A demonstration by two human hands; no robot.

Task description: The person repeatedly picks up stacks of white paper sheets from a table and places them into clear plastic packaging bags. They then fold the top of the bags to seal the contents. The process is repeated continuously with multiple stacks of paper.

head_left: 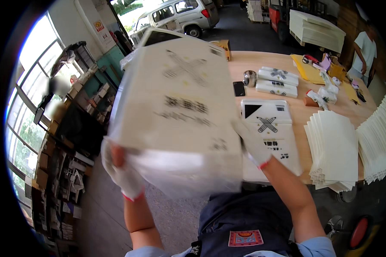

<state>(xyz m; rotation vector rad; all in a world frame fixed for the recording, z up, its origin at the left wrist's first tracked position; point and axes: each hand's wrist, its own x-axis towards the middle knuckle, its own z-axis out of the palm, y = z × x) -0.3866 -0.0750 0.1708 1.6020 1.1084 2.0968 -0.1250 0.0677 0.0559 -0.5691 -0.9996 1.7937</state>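
Observation:
Both my hands wear white gloves with red cuffs. Between them I hold up a large white paper pack (171,124) in a loose see-through plastic bag, printed with crossed pencils and dark lettering, slightly blurred. My left hand (121,169) grips its lower left corner, with bare skin showing at a fingertip. My right hand (254,144) is against its right edge, fingers partly hidden behind the pack. Just right of it, a similar printed paper pack (272,141) lies flat on the wooden table (244,64), partly under my right hand and forearm.
White sheets (334,145) lie fanned on the table's right, beside another fanned stack (379,132). Further back are wrapped packs (278,81), a phone (239,89), a metal pot (250,78) and a yellow envelope (306,68). Cluttered shelves (68,171) line the left; a person (364,53) stands far right.

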